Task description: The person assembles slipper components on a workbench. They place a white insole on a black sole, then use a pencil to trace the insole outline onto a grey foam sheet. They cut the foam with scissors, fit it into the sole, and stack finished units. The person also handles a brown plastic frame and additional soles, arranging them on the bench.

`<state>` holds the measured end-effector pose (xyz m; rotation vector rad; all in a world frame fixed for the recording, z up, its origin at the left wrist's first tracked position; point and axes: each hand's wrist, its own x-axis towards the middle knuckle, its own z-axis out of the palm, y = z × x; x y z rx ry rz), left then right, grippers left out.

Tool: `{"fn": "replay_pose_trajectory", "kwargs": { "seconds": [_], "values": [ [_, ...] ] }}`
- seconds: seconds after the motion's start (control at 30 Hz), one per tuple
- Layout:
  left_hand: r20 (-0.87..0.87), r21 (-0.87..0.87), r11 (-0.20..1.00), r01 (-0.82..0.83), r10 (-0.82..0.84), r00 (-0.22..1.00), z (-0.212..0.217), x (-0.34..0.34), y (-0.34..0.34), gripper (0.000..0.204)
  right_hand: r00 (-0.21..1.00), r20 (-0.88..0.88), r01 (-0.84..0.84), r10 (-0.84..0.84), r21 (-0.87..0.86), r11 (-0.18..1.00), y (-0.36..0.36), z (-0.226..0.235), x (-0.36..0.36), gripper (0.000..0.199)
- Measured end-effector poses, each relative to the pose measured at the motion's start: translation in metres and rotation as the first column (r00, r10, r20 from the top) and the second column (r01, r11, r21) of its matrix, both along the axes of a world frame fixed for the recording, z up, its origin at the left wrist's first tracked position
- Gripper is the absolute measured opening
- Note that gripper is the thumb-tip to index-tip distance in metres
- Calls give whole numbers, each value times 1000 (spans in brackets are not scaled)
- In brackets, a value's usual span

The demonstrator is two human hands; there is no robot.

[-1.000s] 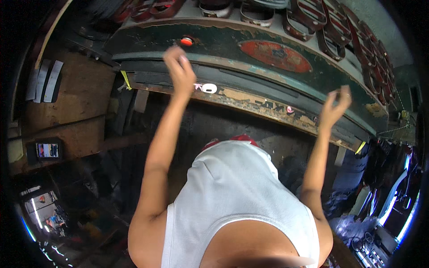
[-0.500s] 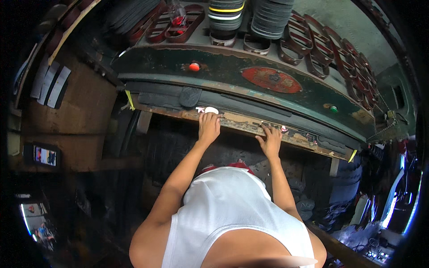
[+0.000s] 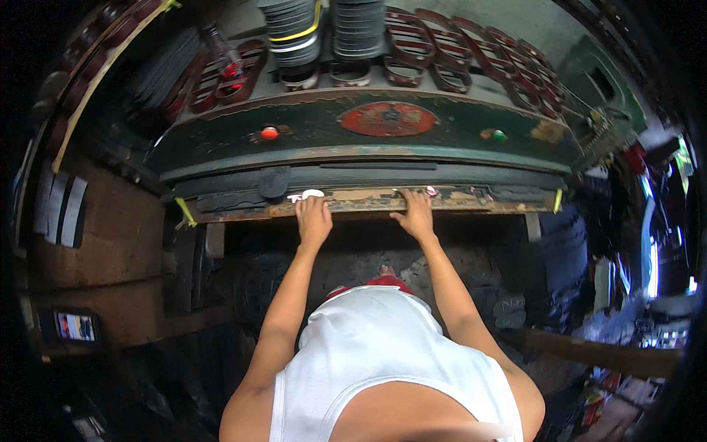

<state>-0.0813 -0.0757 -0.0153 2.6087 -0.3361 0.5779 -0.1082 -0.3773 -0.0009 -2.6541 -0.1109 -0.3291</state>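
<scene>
Both hands have changed position since the earlier frames: a second ago they were raised apart in front of the machine, and now they rest side by side on the worn board (image 3: 368,199) at the front of the green press (image 3: 442,140). Left hand (image 3: 314,219) lies palm down on the board's front edge, fingers held together and pointing toward the machine, with the fingertips just beside a small white piece (image 3: 305,195) that sits on the board. Right hand (image 3: 415,214) lies flat in the same manner, a little to the right, fingers slightly spread and reaching the board's upper face. Neither hand grips anything; both are open and pressed against the surface. Whether the left fingertips touch the white piece cannot be determined. A black pad (image 3: 274,181) sits on the dark strip above the board, left of the left hand. A red button (image 3: 269,133) is on the press's green front at the left, a green button (image 3: 499,135) at the right, and a red oval plate (image 3: 388,118) lies between them. Stacks of dark discs (image 3: 357,29) stand on top of the press, flanked by rows of reddish looped cutting dies (image 3: 471,59). Below, the person's white sleeveless shirt (image 3: 383,346) fills the lower centre of the view.
</scene>
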Motion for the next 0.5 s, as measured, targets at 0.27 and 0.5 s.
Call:
{"fn": "replay_pose_trajectory", "kwargs": {
  "seconds": [0.27,0.5],
  "values": [
    [-54,-23,998,52,-53,997,-3,5,7,19,990,-143,-3,-2,-30,1000,-4,-7,8,60],
    [-126,55,998,35,-28,992,-7,10,10,20,985,-165,20,-47,-157,987,-1,-6,12,65]
  ]
}}
